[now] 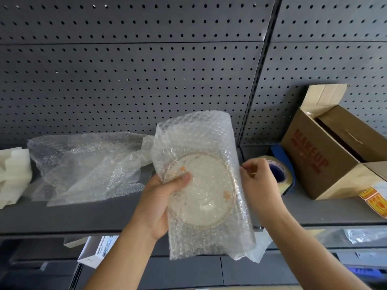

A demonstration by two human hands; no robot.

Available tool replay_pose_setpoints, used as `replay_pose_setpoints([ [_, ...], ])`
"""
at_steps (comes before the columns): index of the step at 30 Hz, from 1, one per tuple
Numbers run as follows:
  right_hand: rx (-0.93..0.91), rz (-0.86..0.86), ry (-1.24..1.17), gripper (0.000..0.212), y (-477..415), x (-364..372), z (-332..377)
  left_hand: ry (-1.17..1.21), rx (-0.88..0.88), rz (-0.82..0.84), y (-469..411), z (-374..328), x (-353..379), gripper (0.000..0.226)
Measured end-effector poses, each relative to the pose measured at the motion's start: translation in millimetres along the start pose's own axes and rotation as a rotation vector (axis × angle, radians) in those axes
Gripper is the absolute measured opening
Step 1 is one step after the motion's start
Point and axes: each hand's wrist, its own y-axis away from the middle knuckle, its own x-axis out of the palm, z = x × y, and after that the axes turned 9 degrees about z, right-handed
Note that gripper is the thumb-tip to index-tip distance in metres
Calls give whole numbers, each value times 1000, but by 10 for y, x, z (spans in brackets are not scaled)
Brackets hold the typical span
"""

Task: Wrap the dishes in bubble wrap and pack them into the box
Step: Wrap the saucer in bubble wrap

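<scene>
The plate (199,189) was held in the air above the shelf (83,218), its face toward the camera, inside a sleeve of wrap (194,132) whose top and bottom ends were open and unfolded. The left hand (165,201) gripped plate and wrap together, thumb pressed on the front. The right hand (259,181) pinched the sleeve's right edge. Judged status: rolling was complete, while folding the ends, securing and packing remained. The box (314,155) stood open on the shelf, well to the right. The tape (288,185) lay between the right hand and the box, in the likely transfer path. Spare wrap (83,164) lay to the left, foam (14,174) beyond it, and labels (374,197) lay beside the box. No other dishes were visible.
</scene>
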Motion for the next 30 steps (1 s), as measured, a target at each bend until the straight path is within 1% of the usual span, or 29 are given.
replay_pose_setpoints([
  [1,-33,-37,8,17,2,12,-15,-4,2,4,-1,-4,14,34],
  [3,-127,-137,-31,13,39,-21,17,-16,9,-3,-3,-24,21,41],
  [4,-160,-162,-92,12,67,-54,47,-22,16,-7,-6,-37,15,43],
  [5,-174,-158,-171,16,101,-83,91,-26,25,-10,-8,-50,5,43],
  [7,-188,-48,-293,21,194,-126,191,-29,48,-19,-12,-72,-17,43],
  [9,-167,164,-303,25,264,-139,217,-32,65,-26,-15,-86,-29,41],
  [11,-64,375,-245,47,296,-127,238,-45,68,-10,-17,-90,-20,38],
  [12,-8,449,-277,47,299,-116,265,-55,67,1,-16,-93,-8,38],
  [14,64,547,-376,33,284,-110,338,-73,69,23,-24,-98,17,38],
  [15,89,572,-410,33,280,-103,384,-84,73,29,-32,-101,32,37],
  [18,176,604,-502,29,227,-62,366,-115,70,22,-53,-98,75,33],
  [21,265,626,-574,36,197,0,308,-129,38,-9,-75,-54,104,29],
  [24,283,609,-579,39,134,44,206,-172,38,-43,-90,-31,103,25],
  [28,284,573,-593,60,61,106,107,-300,51,-60,-103,-33,89,26],
  [29,280,570,-606,57,46,113,94,-328,43,-54,-112,-31,73,28],
  [30,270,578,-622,47,30,115,77,-350,33,-50,-119,-35,50,30],
])
